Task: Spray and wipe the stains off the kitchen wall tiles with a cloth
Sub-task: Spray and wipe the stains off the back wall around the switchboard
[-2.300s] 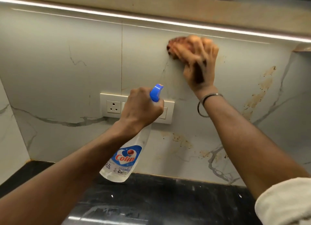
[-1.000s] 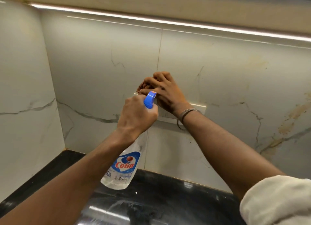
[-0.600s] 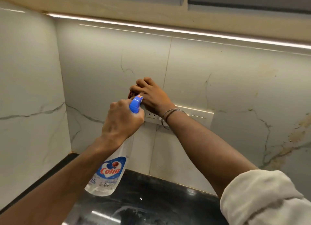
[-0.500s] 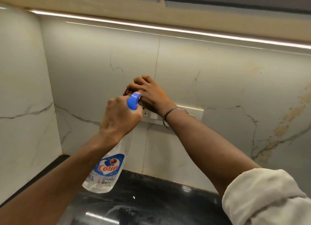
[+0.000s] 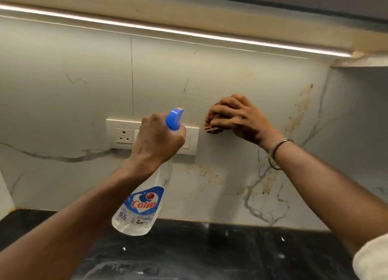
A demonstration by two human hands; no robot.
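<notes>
My left hand (image 5: 156,141) grips the neck of a clear Colin spray bottle (image 5: 141,206) with a blue nozzle (image 5: 174,118), held in front of the switch plate. Pressed flat against the marbled wall tiles (image 5: 63,95), my right hand (image 5: 239,118) is bunched over a reddish-brown cloth (image 5: 209,124), just right of the switch plate. Brown stains (image 5: 298,116) streak the tile to the right of the cloth. Fainter stains (image 5: 212,178) sit below it.
A white socket and switch plate (image 5: 123,133) is set in the wall, partly behind my left hand. A black stone counter (image 5: 210,252) runs along the bottom. An LED strip (image 5: 189,34) glows under the cabinet. A side wall meets the tiles at far left.
My right hand with the cloth has slid right, from the switch plate's left end to the tile beyond its right edge. The view has swung right. The bottle stays in my left hand.
</notes>
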